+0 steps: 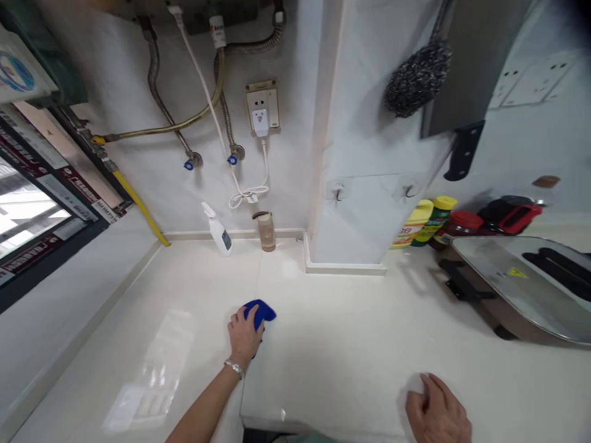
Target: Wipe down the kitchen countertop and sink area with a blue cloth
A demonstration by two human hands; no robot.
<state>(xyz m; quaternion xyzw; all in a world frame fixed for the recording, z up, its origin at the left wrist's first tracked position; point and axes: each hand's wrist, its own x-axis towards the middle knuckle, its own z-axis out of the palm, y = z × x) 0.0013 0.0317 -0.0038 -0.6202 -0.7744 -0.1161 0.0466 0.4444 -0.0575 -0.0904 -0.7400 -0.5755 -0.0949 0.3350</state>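
Note:
On the white countertop (pixel 305 357), my left hand (pixel 244 337) presses down on a bunched blue cloth (pixel 261 312). Its fingers curl over the cloth, part of which sticks out past the fingertips and beside the palm. A silvery band circles that wrist. Lower right, my right hand (pixel 438 411) rests near the counter's front edge. Its fingers are curled in loosely, and nothing shows in them. Ahead of the left hand, against the back wall, stand a white spray bottle (pixel 219 232) and a clear brownish bottle (pixel 266 232).
An electric pan (pixel 521 289) with a glass lid sits at right. Behind it are several bottles and jars (pixel 420 221). A steel scrubber (pixel 418 77) and a cleaver (pixel 466 80) hang from the pillar (pixel 355 215). Hoses, valves and a plugged socket (pixel 263 107) line the back wall.

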